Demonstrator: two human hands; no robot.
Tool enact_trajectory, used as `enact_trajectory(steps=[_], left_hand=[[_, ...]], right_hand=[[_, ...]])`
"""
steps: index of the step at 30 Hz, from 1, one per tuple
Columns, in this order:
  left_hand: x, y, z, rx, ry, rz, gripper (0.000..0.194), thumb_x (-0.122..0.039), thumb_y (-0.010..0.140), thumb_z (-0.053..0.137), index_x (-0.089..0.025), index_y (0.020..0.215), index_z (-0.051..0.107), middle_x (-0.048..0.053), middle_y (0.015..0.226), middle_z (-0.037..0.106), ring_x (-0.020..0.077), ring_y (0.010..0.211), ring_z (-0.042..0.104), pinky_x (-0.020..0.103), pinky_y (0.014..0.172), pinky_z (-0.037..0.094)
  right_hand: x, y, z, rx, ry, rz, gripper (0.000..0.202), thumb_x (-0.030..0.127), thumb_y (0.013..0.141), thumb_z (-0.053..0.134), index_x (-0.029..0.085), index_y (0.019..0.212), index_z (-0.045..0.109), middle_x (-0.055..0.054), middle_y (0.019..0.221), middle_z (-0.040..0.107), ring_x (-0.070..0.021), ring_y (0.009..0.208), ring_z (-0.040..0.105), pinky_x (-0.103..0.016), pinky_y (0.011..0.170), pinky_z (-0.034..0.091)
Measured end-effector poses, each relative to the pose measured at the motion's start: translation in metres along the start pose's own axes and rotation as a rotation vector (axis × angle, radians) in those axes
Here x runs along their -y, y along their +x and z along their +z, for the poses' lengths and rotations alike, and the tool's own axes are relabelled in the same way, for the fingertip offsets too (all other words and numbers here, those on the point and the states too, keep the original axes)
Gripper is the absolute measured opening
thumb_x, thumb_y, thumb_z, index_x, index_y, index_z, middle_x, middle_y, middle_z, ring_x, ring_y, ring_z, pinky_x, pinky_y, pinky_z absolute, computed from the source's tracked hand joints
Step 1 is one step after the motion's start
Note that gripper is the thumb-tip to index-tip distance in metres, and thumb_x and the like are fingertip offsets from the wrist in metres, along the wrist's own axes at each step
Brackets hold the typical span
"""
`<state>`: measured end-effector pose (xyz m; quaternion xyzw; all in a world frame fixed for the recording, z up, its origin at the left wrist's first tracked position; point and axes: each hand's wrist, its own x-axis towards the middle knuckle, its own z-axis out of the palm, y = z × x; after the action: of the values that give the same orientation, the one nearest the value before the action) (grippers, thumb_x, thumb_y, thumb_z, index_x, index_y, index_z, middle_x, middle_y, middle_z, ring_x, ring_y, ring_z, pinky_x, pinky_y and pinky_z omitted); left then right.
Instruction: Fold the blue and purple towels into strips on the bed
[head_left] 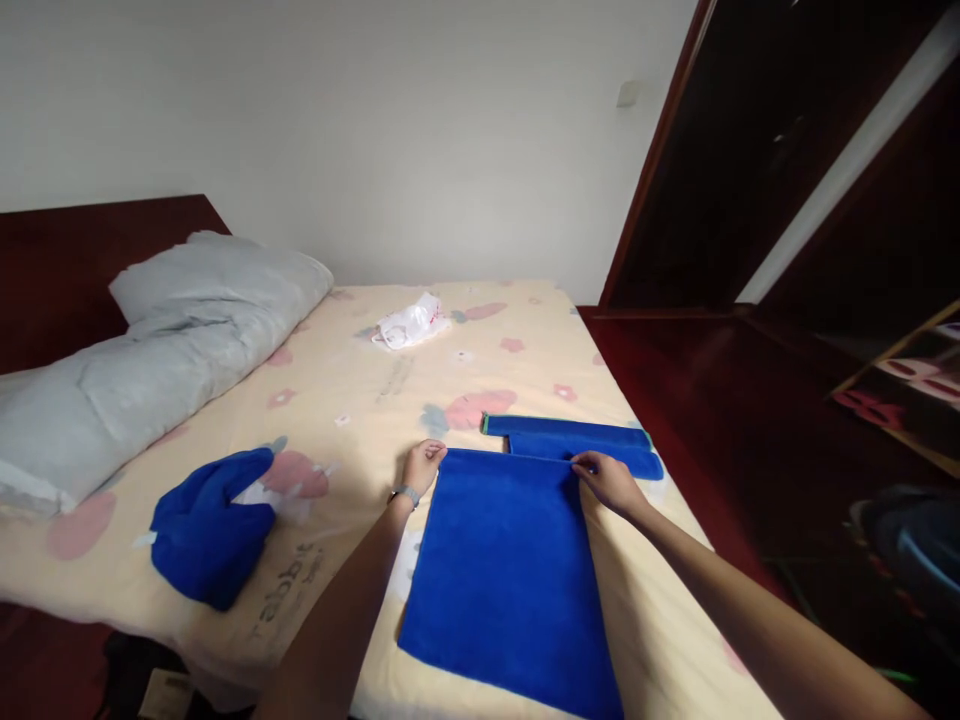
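A blue cloth (pixel 510 570), much like a towel, is spread out before me on the bed. At its far left corner my left hand (pixel 424 464), with a band at the wrist, pinches the edge. The far right corner is pinched between the fingertips of my right hand (pixel 606 482). Just beyond that far edge lie folded blue cloths (pixel 570 436), one with green trim at its ends. Off to the left, a crumpled blue cloth (pixel 214 525) with a white tag rests on the sheet.
A patterned sheet (pixel 360 390) covers the bed. Toward the wall sits a white plastic bag (pixel 411 322). Grey bedding (pixel 187 340) is heaped by the dark headboard (pixel 97 235). On the right are the reddish floor (pixel 660 380), a dark door (pixel 720 150) and a shoe rack (pixel 900 390).
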<state>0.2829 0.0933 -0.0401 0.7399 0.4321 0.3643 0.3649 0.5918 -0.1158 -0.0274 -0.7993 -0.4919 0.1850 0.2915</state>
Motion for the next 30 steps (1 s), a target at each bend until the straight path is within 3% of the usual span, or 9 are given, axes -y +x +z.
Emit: enact_trajectory(steps=[3,5,9,10,12,14,20,25,30], left_hand=[[-0.013,-0.017,-0.001,-0.052,0.087,0.050,0.024,-0.032,0.091,0.060,-0.014,0.102,0.070,0.012,0.108,0.073,0.0215,0.097,0.071,0.032,0.086,0.056],[-0.027,-0.049,-0.013,-0.056,0.133,0.108,0.035,-0.037,0.097,0.048,-0.013,0.112,0.067,0.012,0.116,0.068,0.0218,0.107,0.068,0.032,0.092,0.052],[-0.030,-0.165,-0.054,0.054,0.233,0.188,0.018,-0.036,0.091,0.062,-0.022,0.095,0.071,0.006,0.087,0.070,0.0245,0.087,0.069,0.036,0.082,0.057],[-0.024,-0.196,-0.065,0.098,0.254,0.204,0.013,-0.034,0.084,0.070,-0.024,0.092,0.072,0.006,0.090,0.071,0.0265,0.089,0.069,0.037,0.082,0.058],[-0.009,-0.249,-0.084,0.268,0.356,0.283,0.032,-0.031,0.076,0.079,-0.030,0.107,0.072,0.007,0.110,0.071,0.0300,0.105,0.067,0.041,0.090,0.058],[0.004,-0.280,-0.098,0.342,0.441,0.316,0.048,-0.027,0.079,0.076,-0.034,0.125,0.065,0.006,0.126,0.067,0.0297,0.117,0.062,0.043,0.100,0.055],[0.020,-0.282,-0.105,0.209,0.477,0.372,0.028,-0.033,0.090,0.067,-0.027,0.117,0.070,0.007,0.110,0.070,0.0252,0.107,0.065,0.039,0.095,0.056],[0.022,-0.279,-0.094,0.130,0.421,0.386,0.019,-0.023,0.095,0.054,-0.024,0.101,0.073,0.006,0.097,0.071,0.0216,0.094,0.067,0.036,0.087,0.057],[0.013,-0.278,-0.089,0.115,0.352,0.363,0.029,-0.005,0.080,0.051,-0.023,0.092,0.071,0.004,0.091,0.071,0.0203,0.089,0.067,0.033,0.081,0.057]], right_hand=[[0.000,-0.016,0.009,-0.081,-0.038,-0.003,0.034,0.028,0.094,0.040,0.016,0.115,0.064,-0.015,0.119,0.065,-0.0281,0.107,0.062,-0.040,0.098,0.046],[0.011,-0.044,0.011,-0.081,-0.059,-0.068,0.035,0.029,0.096,0.038,0.017,0.118,0.063,-0.015,0.122,0.061,-0.0281,0.112,0.058,-0.040,0.101,0.043],[0.036,-0.138,0.023,0.084,-0.086,-0.269,0.025,0.033,0.094,0.046,0.023,0.103,0.068,-0.008,0.106,0.065,-0.0233,0.097,0.062,-0.035,0.090,0.050],[0.039,-0.164,0.028,0.185,-0.112,-0.337,0.026,0.034,0.097,0.043,0.025,0.103,0.067,-0.007,0.107,0.065,-0.0222,0.094,0.062,-0.035,0.088,0.051],[0.039,-0.213,0.041,0.328,-0.204,-0.415,0.027,0.041,0.094,0.050,0.027,0.112,0.066,-0.009,0.115,0.065,-0.0277,0.104,0.062,-0.041,0.091,0.052],[0.034,-0.247,0.050,0.378,-0.310,-0.436,0.037,0.035,0.089,0.057,0.024,0.124,0.063,-0.013,0.125,0.063,-0.0341,0.113,0.059,-0.047,0.094,0.052],[0.015,-0.263,0.044,0.334,-0.457,-0.424,0.046,0.004,0.081,0.045,0.020,0.120,0.065,-0.013,0.118,0.066,-0.0291,0.103,0.062,-0.045,0.089,0.054],[0.018,-0.251,0.028,0.283,-0.406,-0.429,0.031,0.013,0.093,0.039,0.020,0.102,0.068,-0.010,0.105,0.068,-0.0249,0.095,0.064,-0.038,0.083,0.054],[0.008,-0.256,0.011,0.211,-0.240,-0.461,0.028,0.030,0.099,0.042,0.023,0.108,0.067,-0.010,0.109,0.067,-0.0239,0.101,0.064,-0.035,0.086,0.054]])
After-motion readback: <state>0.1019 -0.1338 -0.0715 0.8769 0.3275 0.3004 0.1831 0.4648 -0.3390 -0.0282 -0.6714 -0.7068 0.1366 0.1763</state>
